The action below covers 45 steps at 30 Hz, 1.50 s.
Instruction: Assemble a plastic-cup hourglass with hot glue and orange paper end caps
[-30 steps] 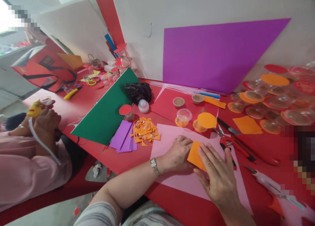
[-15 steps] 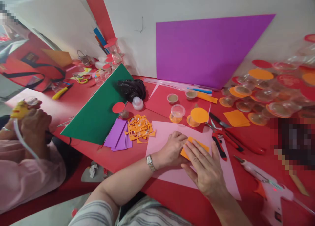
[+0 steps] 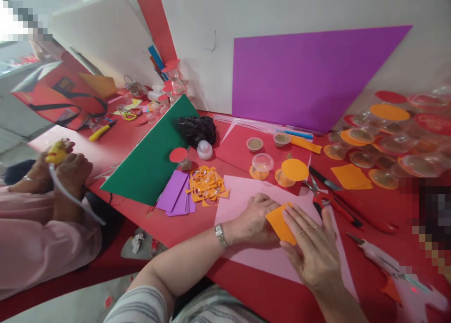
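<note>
Pink sheet (image 3: 243,191) bare leftward; scissors (image 3: 329,202) block right.

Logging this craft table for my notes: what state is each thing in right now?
Left hand: fingers curled, on the orange paper's edge.
Right hand: flat, pressing the orange paper.
Orange paper: on the pink sheet, partly covered.
Red scissors: lying untouched; blades unclear.
Clear cup: upright, lidless.
Glue gun: lying down.
Purple sheet: leaning on wall.

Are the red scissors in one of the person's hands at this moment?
No, the red scissors lie on the table, while both the left hand and the right hand press the orange paper.
</note>
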Tool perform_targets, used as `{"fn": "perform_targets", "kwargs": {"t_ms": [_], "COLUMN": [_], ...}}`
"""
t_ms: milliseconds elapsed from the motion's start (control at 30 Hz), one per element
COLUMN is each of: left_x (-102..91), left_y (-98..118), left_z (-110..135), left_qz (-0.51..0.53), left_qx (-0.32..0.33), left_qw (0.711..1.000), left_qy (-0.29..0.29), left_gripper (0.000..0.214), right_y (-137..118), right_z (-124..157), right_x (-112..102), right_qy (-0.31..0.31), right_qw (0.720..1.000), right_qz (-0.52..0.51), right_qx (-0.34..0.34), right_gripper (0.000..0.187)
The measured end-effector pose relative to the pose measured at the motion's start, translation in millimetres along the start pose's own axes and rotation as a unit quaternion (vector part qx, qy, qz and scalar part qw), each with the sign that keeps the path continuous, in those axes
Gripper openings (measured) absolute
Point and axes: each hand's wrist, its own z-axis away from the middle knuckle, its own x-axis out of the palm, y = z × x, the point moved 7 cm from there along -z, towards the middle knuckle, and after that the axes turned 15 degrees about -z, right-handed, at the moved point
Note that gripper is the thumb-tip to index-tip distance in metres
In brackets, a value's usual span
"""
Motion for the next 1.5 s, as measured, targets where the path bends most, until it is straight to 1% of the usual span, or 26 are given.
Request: {"fn": "perform_targets", "kwargs": {"t_ms": [133,233,467,533,667,733,867,1033,1233,1333,1400,1500], "left_x": [3.5,5.9,0.3,0.0,2.9,4.0,2.7,1.2,2.4,3.1,1.9,-1.5], "left_y": [-7,-10,0,0,-3,-5,-5,-8,-10,-11,-9,-5], "left_z": [1,1,1,2,2,2,2,2,2,2,2,1], "left_qz": [-0.01,-0.013,-0.004,0.002,0.019,0.025,0.03,0.051,0.06,0.065,0.071,0.072], "left_qx": [-0.037,-0.055,-0.019,-0.022,-0.036,-0.041,-0.039,-0.052,-0.053,-0.058,-0.053,-0.036], "left_qw": [0.999,0.998,1.0,1.0,0.999,0.998,0.999,0.997,0.997,0.996,0.996,0.997], "left_qy": [0.015,0.012,-0.007,-0.011,-0.022,-0.026,-0.021,-0.024,-0.019,-0.012,-0.008,-0.001], "left_gripper": [0.03,0.03,0.026,0.025,0.029,0.027,0.02,0.036,0.034,0.037,0.035,0.024], "right_y": [0,0,-2,-3,-2,-2,0,6,6,8,10,8], "right_z": [1,1,3,2,-1,-1,1,2,3,5,6,5], "right_x": [2,2,1,2,2,2,1,-3,-3,-4,-5,-3], "right_qy": [-0.001,-0.005,-0.027,-0.033,-0.021,-0.019,-0.007,0.006,0.002,0.007,0.012,0.002], "right_qw": [1.0,1.0,0.999,0.999,0.999,0.999,0.999,0.999,1.0,1.0,0.999,0.999], "right_qz": [0.01,0.009,0.002,-0.005,-0.022,-0.024,-0.032,-0.026,-0.019,-0.02,-0.019,-0.015], "right_qx": [-0.012,-0.018,-0.04,-0.031,0.013,0.027,0.021,0.019,0.007,0.02,0.033,0.035], "right_gripper": [0.048,0.05,0.052,0.051,0.045,0.044,0.046,0.051,0.05,0.05,0.051,0.055]}}
